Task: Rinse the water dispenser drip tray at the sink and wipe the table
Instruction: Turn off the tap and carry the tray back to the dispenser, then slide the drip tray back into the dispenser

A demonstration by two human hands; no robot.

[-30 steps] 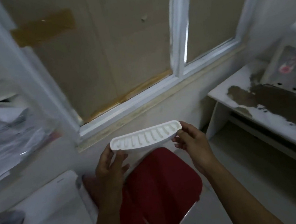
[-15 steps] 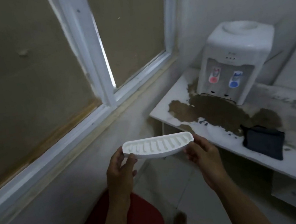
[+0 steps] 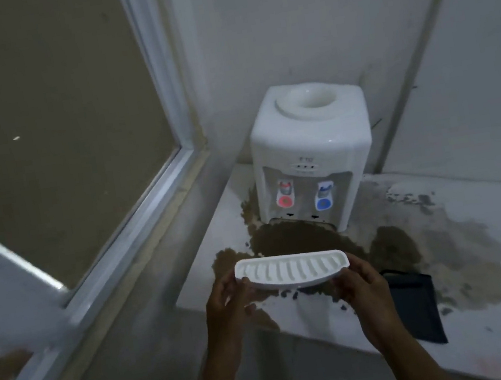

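There is only one view, from a camera on the person's head, which looks forward and steeply down into a room corner. The water dispenser (image 3: pixel 312 157) stands at about 12 o'clock on the tabletop (image 3: pixel 495 250), a window (image 3: pixel 51 148) fills the side from 9 to 11 o'clock. Both hands come in from 6 o'clock, very near to the lens, and no second view shares the scene.

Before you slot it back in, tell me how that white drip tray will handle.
The drip tray looks like thin moulded plastic, so probably light and stiff: the left hand and right hand carry it by fingertips at its ends without sag. Its glossy surface may be slippery.
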